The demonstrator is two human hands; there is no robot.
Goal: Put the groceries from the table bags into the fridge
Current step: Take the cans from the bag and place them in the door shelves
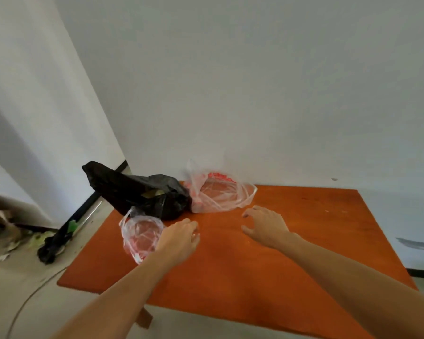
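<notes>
Hands over orange counter (291, 277), both bare, forearms reaching in from bottom of view.

Left hand (179, 241): over left part of counter, fingers (194, 231) loosely curled, holding nothing visible. Just right of small clear bag (140, 236), wrist overlapping bag's right edge in view; contact or not, cannot tell.

Right hand (264, 228): near counter middle, palm down, fingers spread and bent, empty. Thumb toward left hand. Just in front of large clear bag (218, 194), apart from it.

Bags, three on counter:
- black bag (137, 189): back left corner, slumped, mouth part open, something yellowish-green showing inside, too dark to identify. One end poking up past counter's left edge.
- large clear bag: red print, touching black bag's right side, against wall (255, 81). Looks flat, contents unclear.
- small clear bag: red print, front of black bag, near counter's left edge, crumpled. Contents unclear.

Groceries: only visible item is that bit inside black bag. Fridge out of view.

Floor (22, 289) left of counter: dark long object (66, 231) lying along baseboard, green scraps (38, 238) beside it, thin cable (34, 292) curving across. Blurry throughout.
</notes>
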